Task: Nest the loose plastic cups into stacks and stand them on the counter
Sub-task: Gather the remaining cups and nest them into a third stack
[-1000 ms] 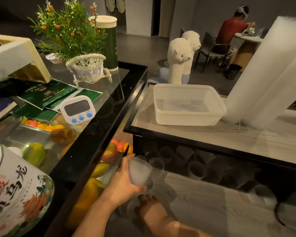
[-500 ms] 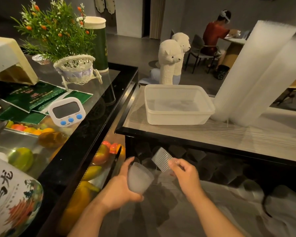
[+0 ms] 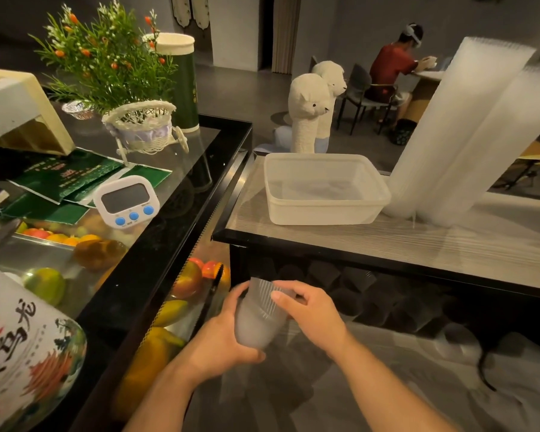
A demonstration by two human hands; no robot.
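Observation:
My left hand (image 3: 222, 341) grips a frosted ribbed plastic cup (image 3: 256, 322) low in the view, below the counter's edge. My right hand (image 3: 312, 316) holds a second cup's rim (image 3: 264, 291) and has it pushed into the first one's mouth. Several loose cups (image 3: 353, 285) lie in the dark shelf under the counter (image 3: 449, 244). Two tall stacks of nested cups (image 3: 468, 135) stand tilted on the counter at the right.
A translucent plastic tub (image 3: 325, 210) sits on the counter left of the stacks. The glass display case (image 3: 175, 194) at left carries a timer (image 3: 127, 201), a plant basket (image 3: 141, 126) and a green canister. A person sits far back.
My right hand came up from the lower shelf with a cup, carried it left and slid it into the cup in my left hand.

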